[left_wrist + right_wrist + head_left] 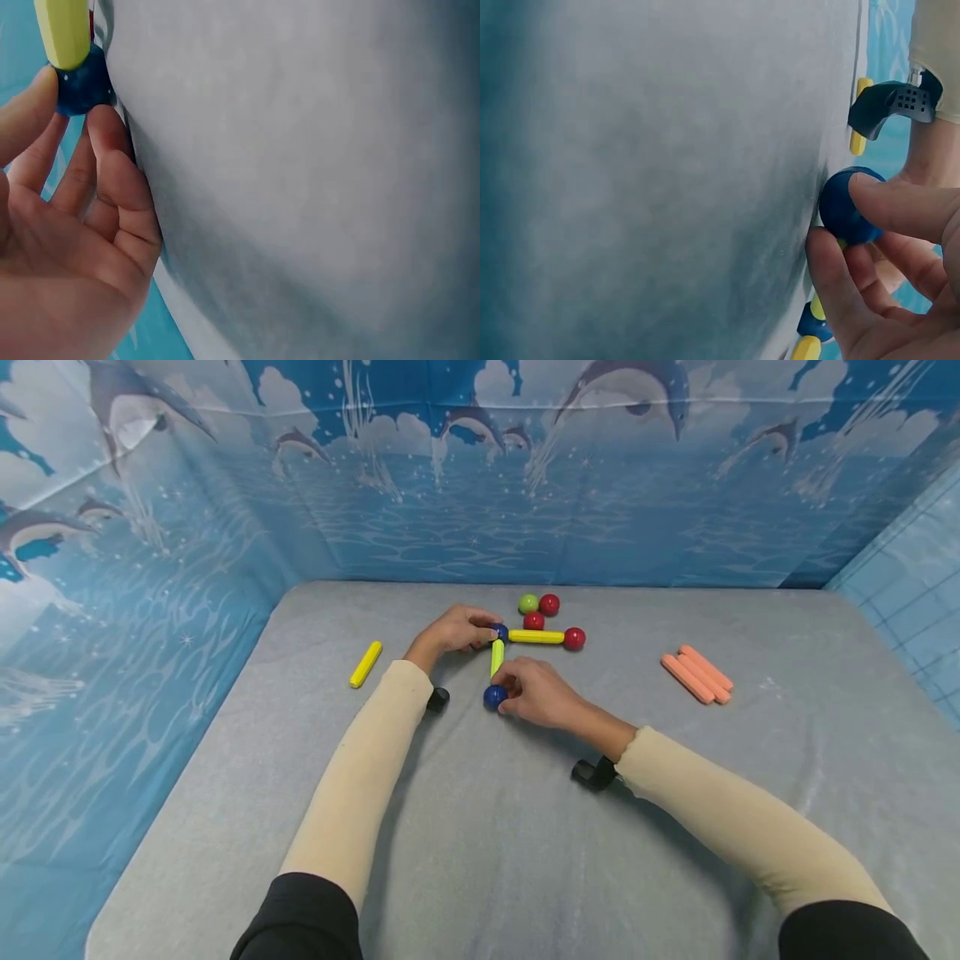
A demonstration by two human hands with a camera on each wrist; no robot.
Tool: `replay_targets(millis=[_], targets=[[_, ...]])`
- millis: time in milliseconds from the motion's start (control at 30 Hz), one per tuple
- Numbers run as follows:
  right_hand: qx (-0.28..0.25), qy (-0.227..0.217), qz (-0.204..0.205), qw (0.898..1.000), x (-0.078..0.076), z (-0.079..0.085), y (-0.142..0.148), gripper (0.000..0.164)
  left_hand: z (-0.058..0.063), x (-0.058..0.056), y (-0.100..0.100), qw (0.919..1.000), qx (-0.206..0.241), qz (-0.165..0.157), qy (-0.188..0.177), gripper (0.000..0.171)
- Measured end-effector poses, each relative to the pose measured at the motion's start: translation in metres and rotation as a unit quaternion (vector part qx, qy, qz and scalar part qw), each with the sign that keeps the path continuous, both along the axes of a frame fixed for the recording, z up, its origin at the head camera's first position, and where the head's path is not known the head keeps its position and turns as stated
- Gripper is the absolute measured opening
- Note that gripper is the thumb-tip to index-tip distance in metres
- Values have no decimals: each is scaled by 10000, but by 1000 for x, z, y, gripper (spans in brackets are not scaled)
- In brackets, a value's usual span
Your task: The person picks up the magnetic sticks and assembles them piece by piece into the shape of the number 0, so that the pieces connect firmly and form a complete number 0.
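Note:
My left hand [462,628] pinches a blue ball [84,84] between thumb and fingers. From that ball a yellow stick [536,637] runs right to a red ball [574,638]. A yellow-green stick [497,658] comes off the same ball toward the near side and leads to a second blue ball [494,697]. My right hand [542,692] holds this second ball, its thumb [892,204] laid across the ball in the right wrist view. Part of the yellow-green stick is hidden by the right fingers. Together the pieces form an L on the table.
Just behind the yellow stick lie a green ball [528,603] and two loose red balls [549,604]. A loose yellow stick [366,664] is on the left. Three orange sticks [697,675] lie side by side at right. A dolphin-print curtain [480,527] borders the grey table [480,860].

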State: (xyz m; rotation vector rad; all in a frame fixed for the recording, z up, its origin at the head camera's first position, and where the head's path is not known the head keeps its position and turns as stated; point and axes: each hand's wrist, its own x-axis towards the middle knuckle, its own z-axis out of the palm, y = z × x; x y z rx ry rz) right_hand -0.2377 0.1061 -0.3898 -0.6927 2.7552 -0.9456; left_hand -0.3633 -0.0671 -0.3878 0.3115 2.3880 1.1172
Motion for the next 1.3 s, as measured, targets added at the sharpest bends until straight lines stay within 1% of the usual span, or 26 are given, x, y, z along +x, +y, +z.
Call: replay_targets(millis=[133, 600, 767, 1033, 1133, 1200, 1300], targets=[[30, -11, 3, 10000, -2, 2, 0, 26, 2, 1, 3, 9999, 91, -51, 81, 36], [-126, -53, 182, 9997, -12, -1, 0, 28, -2, -1, 3, 9996, 59, 193, 214, 36], [-135, -89, 139, 9998, -13, 0, -1, 29, -1, -1, 5, 9995, 36, 174, 272, 36], [-174, -101, 138, 9997, -15, -1, -2, 29, 1, -1, 4, 9995, 16, 155, 264, 37], [-179, -112, 153, 9997, -15, -2, -1, 30, 1, -1, 4, 9996, 28, 150, 222, 41], [-164, -122, 209, 9996, -15, -3, 1, 32, 3, 0, 1, 9997, -5, 141, 205, 45], [-132, -219, 315, 9992, -17, -4, 8, 38, 9, 2, -8, 9991, -149, 118, 380, 47]])
